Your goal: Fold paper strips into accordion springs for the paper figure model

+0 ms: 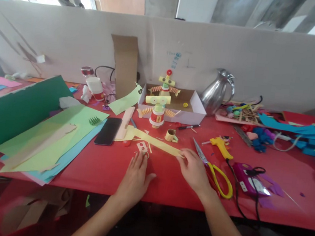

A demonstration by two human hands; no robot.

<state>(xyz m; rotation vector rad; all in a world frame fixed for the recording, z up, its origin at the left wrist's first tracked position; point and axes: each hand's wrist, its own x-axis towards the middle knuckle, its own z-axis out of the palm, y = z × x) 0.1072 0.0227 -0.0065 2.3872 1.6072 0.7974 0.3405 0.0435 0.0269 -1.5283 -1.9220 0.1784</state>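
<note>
Paper strip (158, 144) — blurry wall writing (177, 55)

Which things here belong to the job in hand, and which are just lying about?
Likely the job:
yellow paper strip, held in right hand
paper scrap, at left hand's fingertips
scissors, near right hand

Probably just lying about:
phone
metal jug
white cup

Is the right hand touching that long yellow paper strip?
Touching. The head view shows the right hand pinching one end of the yellow paper strip.
</note>
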